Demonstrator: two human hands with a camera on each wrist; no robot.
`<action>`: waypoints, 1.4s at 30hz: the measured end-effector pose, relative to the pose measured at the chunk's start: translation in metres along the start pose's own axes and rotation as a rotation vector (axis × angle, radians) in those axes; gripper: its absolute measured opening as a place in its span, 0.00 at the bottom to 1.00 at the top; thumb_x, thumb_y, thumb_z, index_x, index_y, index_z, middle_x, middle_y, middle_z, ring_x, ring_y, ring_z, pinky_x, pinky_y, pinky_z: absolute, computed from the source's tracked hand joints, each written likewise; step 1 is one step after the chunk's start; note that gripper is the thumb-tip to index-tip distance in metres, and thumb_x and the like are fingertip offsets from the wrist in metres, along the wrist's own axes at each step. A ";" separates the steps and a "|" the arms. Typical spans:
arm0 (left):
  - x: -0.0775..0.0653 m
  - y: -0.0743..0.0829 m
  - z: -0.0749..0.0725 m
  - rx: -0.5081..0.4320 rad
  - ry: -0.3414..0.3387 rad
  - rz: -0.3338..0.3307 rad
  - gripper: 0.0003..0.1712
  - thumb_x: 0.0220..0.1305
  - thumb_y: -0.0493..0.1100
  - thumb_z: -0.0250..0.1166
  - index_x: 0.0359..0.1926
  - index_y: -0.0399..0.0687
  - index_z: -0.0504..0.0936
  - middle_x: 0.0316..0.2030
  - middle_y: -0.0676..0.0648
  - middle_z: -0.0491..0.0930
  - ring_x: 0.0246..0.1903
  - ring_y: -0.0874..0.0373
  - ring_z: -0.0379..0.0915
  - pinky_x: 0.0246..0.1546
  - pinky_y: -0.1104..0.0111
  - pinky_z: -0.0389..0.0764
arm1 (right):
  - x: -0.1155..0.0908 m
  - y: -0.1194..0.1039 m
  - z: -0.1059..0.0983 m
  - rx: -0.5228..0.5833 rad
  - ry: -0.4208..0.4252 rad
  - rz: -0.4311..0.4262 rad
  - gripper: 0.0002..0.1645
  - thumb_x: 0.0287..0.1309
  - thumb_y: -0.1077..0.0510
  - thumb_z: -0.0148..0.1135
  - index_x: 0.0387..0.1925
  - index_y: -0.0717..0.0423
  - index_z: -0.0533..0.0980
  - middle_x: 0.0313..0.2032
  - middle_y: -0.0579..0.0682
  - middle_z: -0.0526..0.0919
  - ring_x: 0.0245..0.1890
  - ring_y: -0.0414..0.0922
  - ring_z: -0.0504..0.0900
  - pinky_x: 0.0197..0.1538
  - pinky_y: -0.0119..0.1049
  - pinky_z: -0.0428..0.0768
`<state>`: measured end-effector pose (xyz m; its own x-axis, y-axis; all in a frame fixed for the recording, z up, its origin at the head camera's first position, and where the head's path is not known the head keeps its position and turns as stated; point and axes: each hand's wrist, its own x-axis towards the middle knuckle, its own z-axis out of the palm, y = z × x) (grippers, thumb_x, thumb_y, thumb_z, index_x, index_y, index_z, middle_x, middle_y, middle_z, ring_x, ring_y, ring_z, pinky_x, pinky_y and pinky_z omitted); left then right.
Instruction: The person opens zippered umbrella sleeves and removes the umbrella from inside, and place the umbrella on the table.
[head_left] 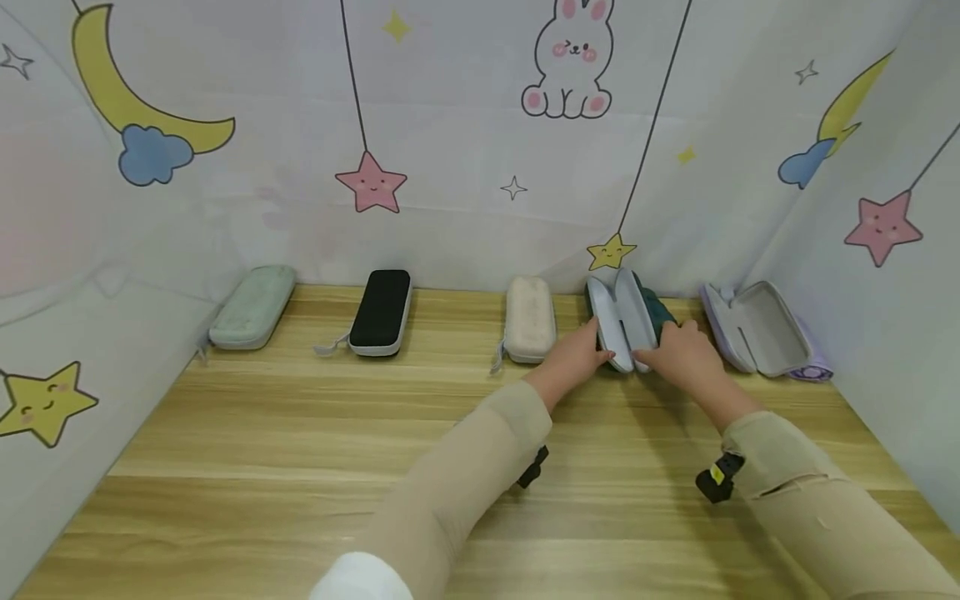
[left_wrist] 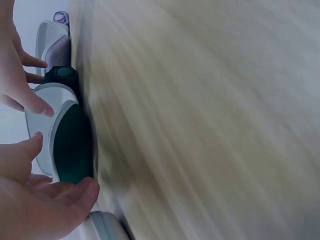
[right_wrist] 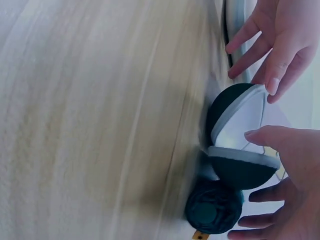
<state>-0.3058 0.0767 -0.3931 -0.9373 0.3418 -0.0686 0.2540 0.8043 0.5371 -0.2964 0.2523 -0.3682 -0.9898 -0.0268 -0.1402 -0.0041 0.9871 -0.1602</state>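
A dark green hard case with a pale lining stands spread in a V on the table. Its left half has my left hand beside it, thumb at the rim and straight fingers along the outside. Over the right half comes my right hand; the thumb overlaps the lining, while the other fingers stretch out behind, spread apart. A rolled dark green bundle with a round end lies right next to the case, near my right fingers. Nothing shows inside the case.
Left of my hands are a cream case, a black case and a mint case, all closed. At right, an open purple case lies near a rolled purple bundle. A printed cloth wall backs the wooden table.
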 end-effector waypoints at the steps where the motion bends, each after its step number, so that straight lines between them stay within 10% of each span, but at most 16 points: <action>1: 0.000 -0.001 -0.002 0.009 -0.001 0.001 0.39 0.70 0.55 0.57 0.75 0.46 0.56 0.67 0.49 0.67 0.62 0.56 0.67 0.59 0.67 0.69 | -0.001 -0.002 -0.001 0.000 0.018 -0.007 0.51 0.63 0.40 0.59 0.62 0.84 0.57 0.58 0.83 0.56 0.54 0.75 0.65 0.50 0.64 0.70; 11: -0.027 -0.021 -0.027 -0.026 -0.054 0.033 0.24 0.72 0.49 0.58 0.65 0.47 0.73 0.55 0.48 0.79 0.53 0.57 0.75 0.49 0.68 0.75 | -0.008 -0.039 -0.008 -0.043 0.193 -0.191 0.44 0.61 0.46 0.64 0.67 0.71 0.61 0.63 0.74 0.59 0.62 0.69 0.61 0.58 0.63 0.65; 24: -0.055 -0.076 -0.044 -0.095 -0.054 -0.049 0.16 0.71 0.46 0.59 0.55 0.45 0.80 0.55 0.47 0.79 0.57 0.52 0.73 0.55 0.60 0.73 | 0.014 -0.095 0.003 -0.249 0.156 -0.700 0.44 0.48 0.59 0.77 0.67 0.57 0.68 0.65 0.61 0.67 0.65 0.59 0.65 0.62 0.54 0.66; 42: -0.057 -0.115 -0.058 0.062 0.011 -0.218 0.15 0.70 0.45 0.60 0.52 0.44 0.83 0.51 0.47 0.81 0.48 0.53 0.77 0.50 0.60 0.76 | 0.047 -0.150 0.011 -0.652 -0.073 -0.789 0.38 0.65 0.72 0.55 0.72 0.44 0.62 0.73 0.50 0.57 0.71 0.54 0.57 0.65 0.53 0.64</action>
<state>-0.2957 -0.0634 -0.4025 -0.9740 0.1520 -0.1678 0.0596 0.8872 0.4575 -0.3402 0.1008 -0.3617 -0.6609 -0.6933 -0.2873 -0.7480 0.5775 0.3271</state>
